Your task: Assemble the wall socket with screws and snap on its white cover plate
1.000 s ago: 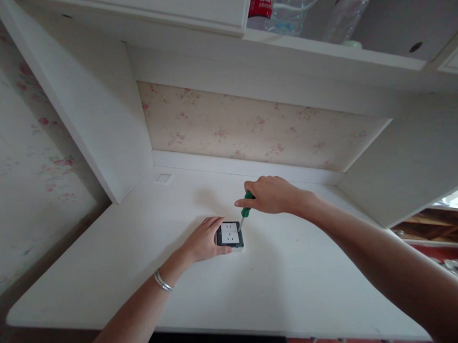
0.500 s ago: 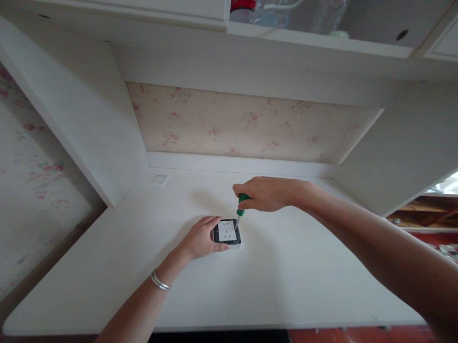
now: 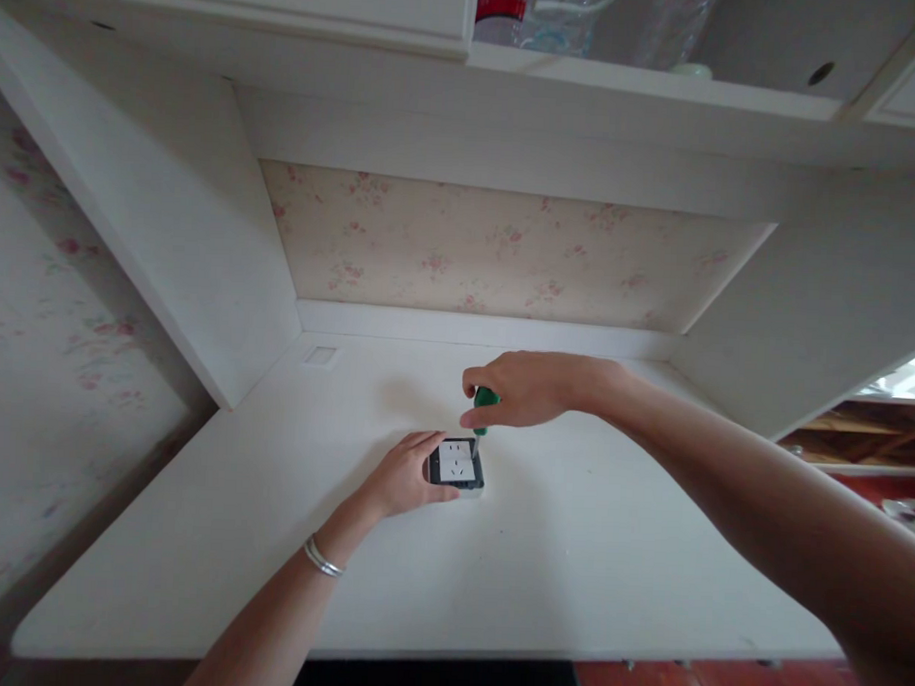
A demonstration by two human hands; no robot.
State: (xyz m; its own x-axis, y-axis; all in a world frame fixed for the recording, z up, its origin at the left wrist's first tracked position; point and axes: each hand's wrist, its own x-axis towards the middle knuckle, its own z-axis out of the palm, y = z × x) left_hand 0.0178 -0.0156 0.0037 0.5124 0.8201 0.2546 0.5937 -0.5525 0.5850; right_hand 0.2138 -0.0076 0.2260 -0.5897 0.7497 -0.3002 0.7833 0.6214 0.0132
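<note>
A small wall socket with a white face and dark frame lies flat on the white desk. My left hand grips its left side, fingers curled round the edge, a silver bracelet on the wrist. My right hand is closed round a green-handled screwdriver, held almost upright. The metal tip meets the socket's upper right corner. Most of the handle is hidden inside my fist.
A white hutch surrounds the desk, with side panels left and right and floral wallpaper behind. Plastic bottles stand on the shelf above. A small rectangular cutout sits at the desk's back left. Red flooring shows at the lower right.
My right hand has lowered and shifted left, bringing the screwdriver more upright over the socket's right corner. My left hand has kept its hold on the socket.
</note>
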